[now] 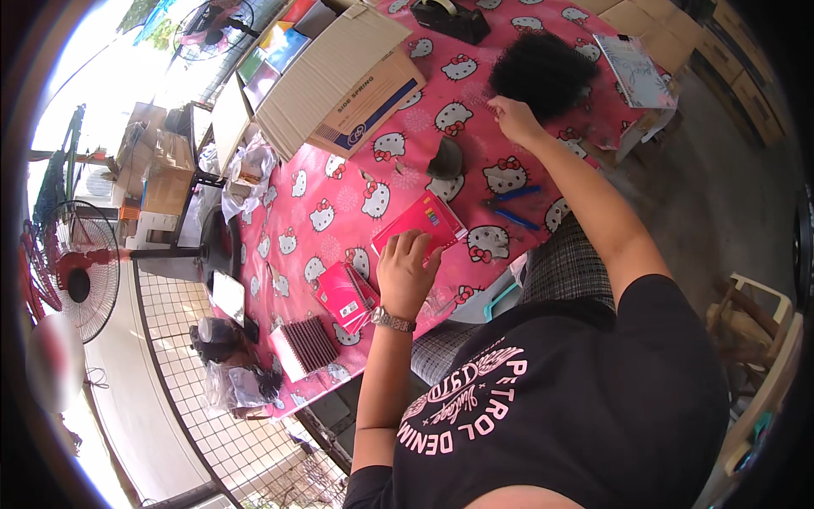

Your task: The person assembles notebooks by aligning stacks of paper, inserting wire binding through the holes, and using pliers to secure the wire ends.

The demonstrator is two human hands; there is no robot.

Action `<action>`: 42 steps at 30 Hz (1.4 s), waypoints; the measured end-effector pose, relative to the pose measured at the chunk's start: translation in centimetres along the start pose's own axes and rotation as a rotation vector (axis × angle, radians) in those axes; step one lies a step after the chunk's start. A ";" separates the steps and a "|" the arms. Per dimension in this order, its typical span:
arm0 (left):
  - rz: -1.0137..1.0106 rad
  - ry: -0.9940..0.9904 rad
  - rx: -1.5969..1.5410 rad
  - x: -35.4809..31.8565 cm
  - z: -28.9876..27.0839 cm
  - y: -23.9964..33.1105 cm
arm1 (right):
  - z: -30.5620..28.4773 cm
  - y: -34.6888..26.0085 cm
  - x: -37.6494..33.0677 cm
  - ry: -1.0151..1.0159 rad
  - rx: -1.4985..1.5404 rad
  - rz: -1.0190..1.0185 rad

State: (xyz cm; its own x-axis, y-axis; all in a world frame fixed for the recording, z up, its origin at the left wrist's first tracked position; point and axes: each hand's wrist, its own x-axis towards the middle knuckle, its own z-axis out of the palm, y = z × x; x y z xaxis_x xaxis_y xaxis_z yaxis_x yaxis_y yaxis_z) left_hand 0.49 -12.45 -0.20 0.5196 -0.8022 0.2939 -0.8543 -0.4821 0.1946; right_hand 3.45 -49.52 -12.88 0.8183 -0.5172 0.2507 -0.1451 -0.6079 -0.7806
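Observation:
My left hand (404, 270) lies over the near edge of a red notebook (428, 222), fingers spread and slightly bent. My right hand (514, 120) is raised at the near left edge of a bristly black heap (544, 75) of thin strands. Its thumb and fingertips are pinched together; whatever they hold is too small to make out. Left of my left hand lie red spiral notebooks (339, 293), and beyond them a stack of spiral-bound notebooks (297, 349). Blue-handled pliers (515, 194) rest right of the red notebook.
An open cardboard box (360, 100) stands on the pink patterned tablecloth (339, 242) at the far side. A dark curved piece (445, 159) sits mid-table. A tape dispenser (452, 20) is at the back, a floral-covered notebook (632, 72) at the far right. Fans stand left.

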 end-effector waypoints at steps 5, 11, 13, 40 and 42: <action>0.074 -0.101 0.045 -0.2 -1.8 -0.1 | -2.4 -7.2 -3.1 -0.134 0.324 -0.008; -0.142 -0.259 -0.298 1.2 -4.9 -1.3 | -4.4 -15.2 -9.5 -0.325 0.429 -0.211; -0.101 -0.156 -0.062 1.9 -5.1 -2.0 | -3.2 -17.1 -11.7 -0.247 0.518 -0.225; -0.037 0.116 -0.059 2.0 -1.8 -0.5 | -2.6 -18.4 -12.2 -0.456 0.292 -0.485; -0.051 0.159 -0.082 1.8 -1.8 0.0 | -3.4 -20.0 -12.6 -0.439 0.233 -0.451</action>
State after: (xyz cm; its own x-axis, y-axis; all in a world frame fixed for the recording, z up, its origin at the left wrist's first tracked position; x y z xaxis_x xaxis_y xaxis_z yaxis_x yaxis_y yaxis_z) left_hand 1.48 -13.22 1.98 0.5637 -0.7085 0.4247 -0.8260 -0.4853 0.2868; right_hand -5.83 -32.90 1.48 0.9281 0.0795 0.3636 0.3474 -0.5356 -0.7697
